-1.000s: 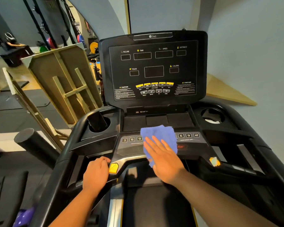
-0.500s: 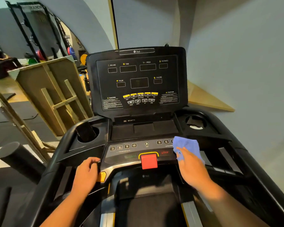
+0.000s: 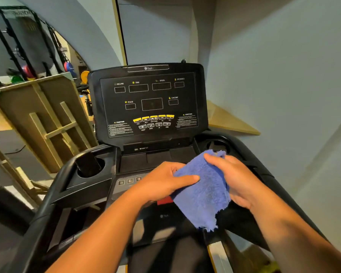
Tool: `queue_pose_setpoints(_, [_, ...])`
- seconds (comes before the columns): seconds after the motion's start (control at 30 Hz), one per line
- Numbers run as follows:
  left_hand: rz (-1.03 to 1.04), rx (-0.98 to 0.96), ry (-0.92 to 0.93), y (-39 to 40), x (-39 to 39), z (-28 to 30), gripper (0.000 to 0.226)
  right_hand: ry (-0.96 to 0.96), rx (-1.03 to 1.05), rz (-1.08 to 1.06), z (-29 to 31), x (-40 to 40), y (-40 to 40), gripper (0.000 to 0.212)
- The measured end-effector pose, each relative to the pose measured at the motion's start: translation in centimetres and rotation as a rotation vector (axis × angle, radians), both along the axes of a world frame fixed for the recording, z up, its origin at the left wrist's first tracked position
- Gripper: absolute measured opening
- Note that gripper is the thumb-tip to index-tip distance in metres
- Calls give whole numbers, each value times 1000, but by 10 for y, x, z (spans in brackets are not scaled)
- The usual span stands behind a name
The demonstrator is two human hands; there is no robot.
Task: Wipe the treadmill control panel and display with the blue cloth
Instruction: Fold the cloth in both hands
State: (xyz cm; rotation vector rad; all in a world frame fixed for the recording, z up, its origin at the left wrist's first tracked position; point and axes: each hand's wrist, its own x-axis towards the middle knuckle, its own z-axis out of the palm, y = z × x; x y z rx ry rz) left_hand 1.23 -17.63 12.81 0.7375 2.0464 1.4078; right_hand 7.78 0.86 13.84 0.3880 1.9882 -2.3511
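Both hands, left hand (image 3: 165, 182) and right hand (image 3: 236, 180), grip the blue cloth (image 3: 203, 192) at lower centre, hanging lengthwise downward over the control panel (image 3: 126, 182).

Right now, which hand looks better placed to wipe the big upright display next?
Probably the right hand: it holds the blue cloth from behind at the top, nearer the display. The left hand only pinches its edge.

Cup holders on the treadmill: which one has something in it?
The left cup holder, holding a dark object. The right cup holder looks empty.

Both hands (image 3: 165, 182) gripping blue cloth (image 3: 203, 192) — above panel (image 3: 126, 182)
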Motion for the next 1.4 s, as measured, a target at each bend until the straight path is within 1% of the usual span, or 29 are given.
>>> queue_pose_setpoints(0.03, [-5, 21, -2, 7, -1, -1, 33, 5, -8, 4, -4, 7, 11, 22])
queue_pose_setpoints(0.1, [3, 97, -35, 22, -2, -7, 34, -22, 58, 60, -19, 26, 34, 25])
queue_pose_setpoints(0.17, [12, 143, -98, 40, -3, -20, 33, -55, 112, 63, -36, 47, 59, 19])
queue_pose_setpoints(0.2, [-2, 140, -113, 50, -2, -27, 32, -57, 118, 13, -43, 56, 71, 17])
queue_pose_setpoints(0.3, [-116, 101, -154, 85, 9, -42, 34, -43, 86, -162, -51, 79, 99, 23])
queue_pose_setpoints(0.4, [-172, 64, -162, 127, 19, -49, 40, -56, 131, -201, -56, 91, 124, 20])
queue_pose_setpoints(0.43, [-172, 44, -132, 141, 21, -52, 36, -70, 168, -214, -59, 93, 131, 18])
queue_pose_setpoints(0.5, [-182, -3, -56, 161, 22, -59, 19, -80, 255, -252, -66, 99, 146, 14])
queue_pose_setpoints(0.53, [-193, -31, -22, 168, 22, -64, 15, -75, 312, -260, -70, 102, 153, 12])
queue_pose_setpoints(0.63, [-280, -153, 140, 174, 24, -82, 24, -77, 508, -165, -87, 116, 169, 13])
queue_pose_setpoints(0.7, [-352, -248, 275, 172, 27, -94, 23, -123, 595, -83, -102, 124, 177, 18])
queue_pose_setpoints(0.73, [-374, -273, 317, 171, 28, -99, 21, -147, 637, -57, -109, 125, 180, 17])
queue_pose_setpoints(0.77, [-385, -288, 358, 172, 27, -102, 20, -161, 685, -46, -115, 124, 184, 13])
queue_pose_setpoints(0.83, [-355, -298, 481, 176, 20, -107, 26, -173, 781, -43, -124, 113, 190, 2])
queue_pose_setpoints(0.87, [-317, -294, 537, 181, 13, -109, 29, -168, 819, -44, -125, 104, 192, 6])
queue_pose_setpoints(0.93, [-233, -288, 586, 191, -4, -115, 30, -138, 890, -48, -129, 84, 193, 5])
queue_pose_setpoints(0.97, [-200, -306, 605, 195, -12, -118, 29, -112, 913, -54, -133, 73, 193, 11])
queue_pose_setpoints(1.03, [-167, -386, 647, 201, -26, -122, 28, -100, 864, -93, -142, 53, 194, 21])
queue_pose_setpoints(1.1, [-137, -492, 688, 204, -34, -127, 28, -112, 819, -115, -154, 39, 196, 15])
queue_pose_setpoints(1.13, [-113, -535, 727, 204, -35, -130, 28, -95, 840, -108, -161, 35, 198, 13])
queue_pose_setpoints(1.2, [-93, -612, 822, 205, -34, -138, 25, -64, 909, -90, -174, 31, 197, 17])
queue_pose_setpoints(1.27, [-93, -683, 906, 205, -32, -147, 24, 28, 1055, -151, -186, 32, 195, 32])
queue_pose_setpoints(1.33, [-59, -656, 945, 204, -26, -151, 33, 131, 1170, -220, -195, 36, 190, 38])
queue_pose_setpoints(1.4, [-95, -575, 977, 200, -18, -152, 34, 141, 1156, -163, -195, 40, 184, 37])
